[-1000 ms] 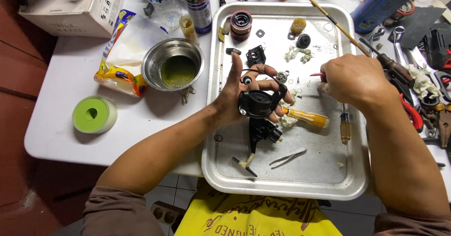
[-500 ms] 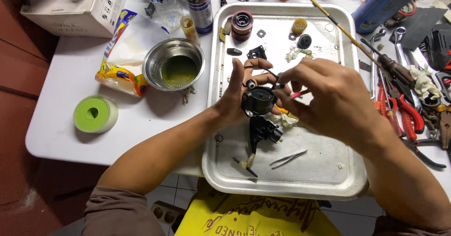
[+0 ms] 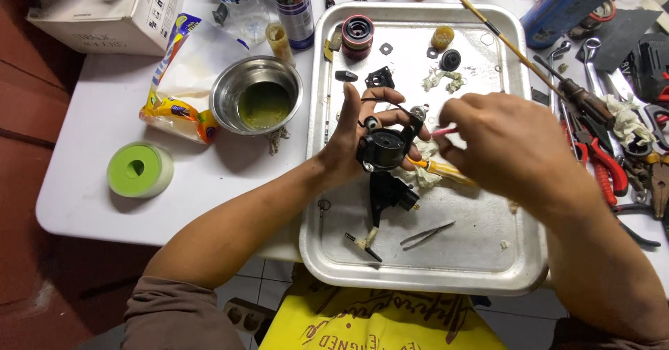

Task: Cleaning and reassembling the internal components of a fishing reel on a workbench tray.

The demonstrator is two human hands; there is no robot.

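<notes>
Left hand (image 3: 352,137): we cup it around a black fishing reel body (image 3: 383,151), thumb upright, fingers curled behind the part, above the middle of the metal tray (image 3: 324,252).
Right hand (image 3: 505,141): we pinch a thin pink-handled tool (image 3: 444,132) between thumb and forefinger; its tip points at the top of the reel body.
Reel body: held clear of the tray floor; its black stem (image 3: 387,193) hangs down toward the tray's near edge.
Under the hands: a yellow-handled screwdriver (image 3: 446,172) and a crumpled white rag (image 3: 421,176) lie on the tray.
Near tray edge: tweezers (image 3: 426,233) lie flat, just right of the stem's foot.
Far tray corner: a red and black spool (image 3: 357,36) stands there, with small black parts (image 3: 380,78) beside it.
Left of the tray: a steel bowl (image 3: 256,95) with greenish liquid; further left, a green tape roll (image 3: 139,170).
Right of the tray: red-handled pliers (image 3: 603,165) among other tools.
Across the tray's far right corner: a long brush (image 3: 502,36) lies slantwise.
</notes>
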